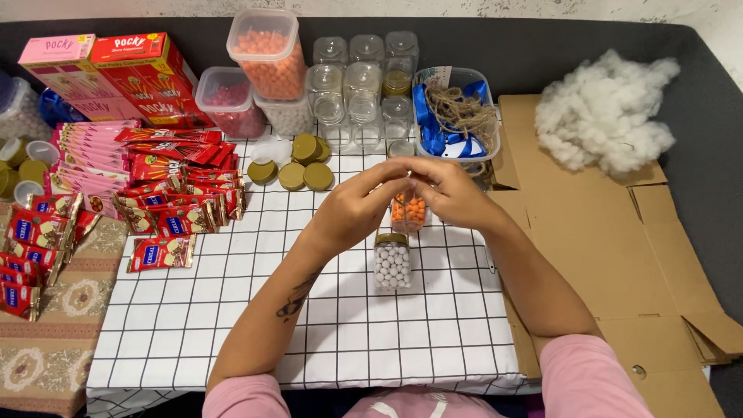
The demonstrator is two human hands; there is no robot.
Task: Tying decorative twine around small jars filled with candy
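Observation:
My left hand [352, 207] and my right hand [449, 192] meet over a small clear jar of orange balls [409, 212] that stands on the white checked cloth [232, 310]. The fingertips of both hands are pinched together above the jar's mouth; what they pinch is too small to tell. Just in front of it stands a closed jar of white balls [392, 263] with a gold lid. Several loose gold lids [300, 162] lie beyond my left hand.
Empty glass jars [364, 85] stand at the back, next to tubs of orange, red and white balls [267, 54]. A tub of blue ribbon and twine [457, 116] sits right of them. Snack boxes and packets [155, 178] fill the left; flattened cardboard [604, 248] and white stuffing [604, 108] lie right.

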